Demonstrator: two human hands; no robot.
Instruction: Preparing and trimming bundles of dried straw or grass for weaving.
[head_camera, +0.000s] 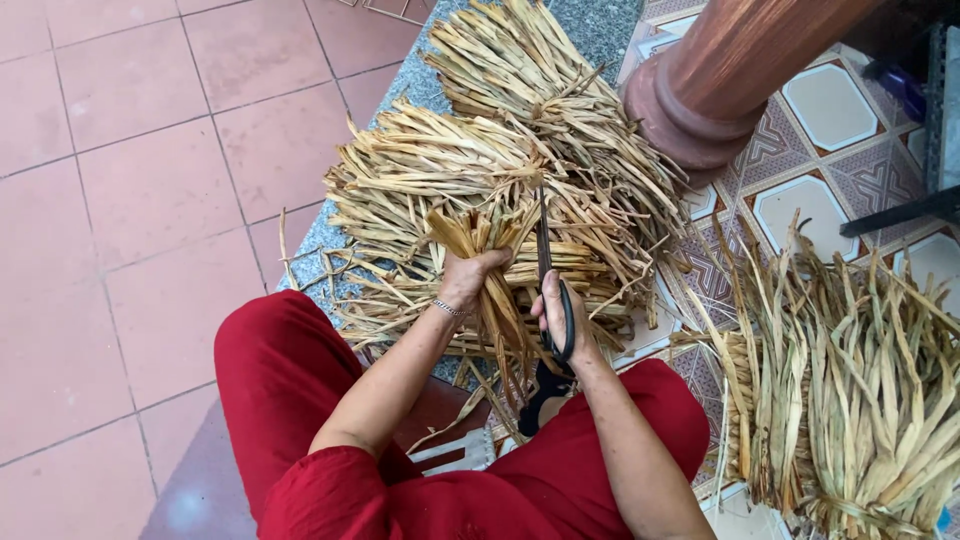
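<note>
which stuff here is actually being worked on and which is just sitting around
In use:
- left hand gripping a bundle of dried strips
- right hand holding black-handled scissors, blades pointing up beside the bundle
- stacked dried strips right in front of the hands

Lying about:
- greener pile of strips off to the right
- reddish pillar base
- patterned floor tiles
</note>
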